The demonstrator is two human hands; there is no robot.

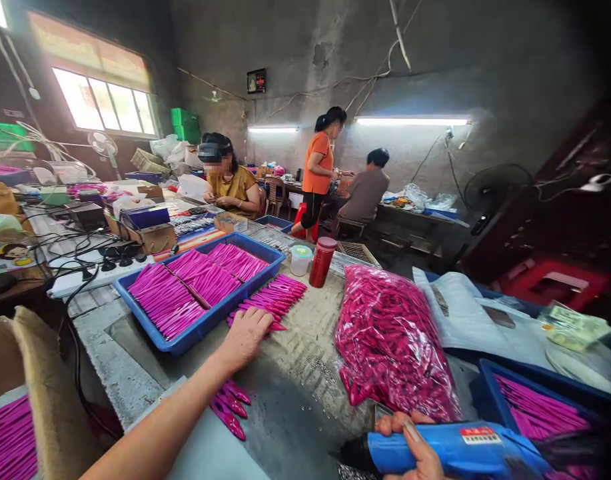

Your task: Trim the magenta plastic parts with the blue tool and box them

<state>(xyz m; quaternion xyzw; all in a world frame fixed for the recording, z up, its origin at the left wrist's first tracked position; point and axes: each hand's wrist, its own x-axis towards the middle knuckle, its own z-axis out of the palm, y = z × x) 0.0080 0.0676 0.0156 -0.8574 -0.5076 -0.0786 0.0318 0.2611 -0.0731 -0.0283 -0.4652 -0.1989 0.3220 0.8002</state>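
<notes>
My left hand [248,333] reaches over a row of slim, glossy pink pieces with pointed ends [280,293] on the table. Its fingers are bent down at the near end of the row, closed about a pink piece as far as I can see; the fingertips are partly hidden. At the bottom right, my right hand [418,447] is wrapped round a blue handheld power tool [465,450] with a red and white label and a black front end pointing left. A few loose pink pieces [230,407] lie under my left forearm.
A blue tray [172,343] of pink pieces stands beyond my left hand. Right of it are a lidded tub [301,261], a red flask [322,263] and a bulging plastic bag of pink pieces [392,340]. Another blue tray [490,387] is at right. Three people are farther back.
</notes>
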